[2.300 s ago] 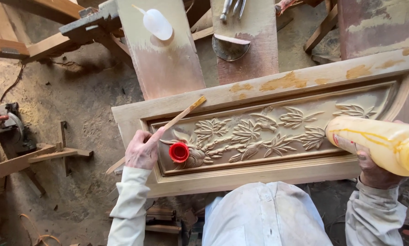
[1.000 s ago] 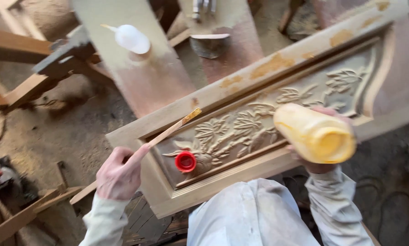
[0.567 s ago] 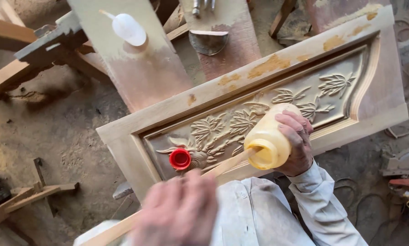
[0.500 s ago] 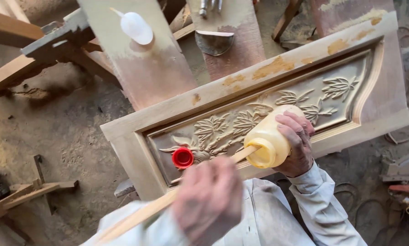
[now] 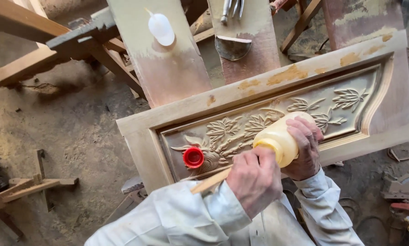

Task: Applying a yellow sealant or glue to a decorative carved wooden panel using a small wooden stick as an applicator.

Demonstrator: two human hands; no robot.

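My right hand (image 5: 304, 148) grips the yellow bottle (image 5: 279, 141) tilted over the carved panel (image 5: 268, 123) so my left hand's (image 5: 254, 180) closed grip can dip the wooden stick (image 5: 210, 181) in its mouth.

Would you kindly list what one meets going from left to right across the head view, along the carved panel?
Red cap → wooden stick → left hand → yellow bottle → right hand → right end of the carved wooden panel.
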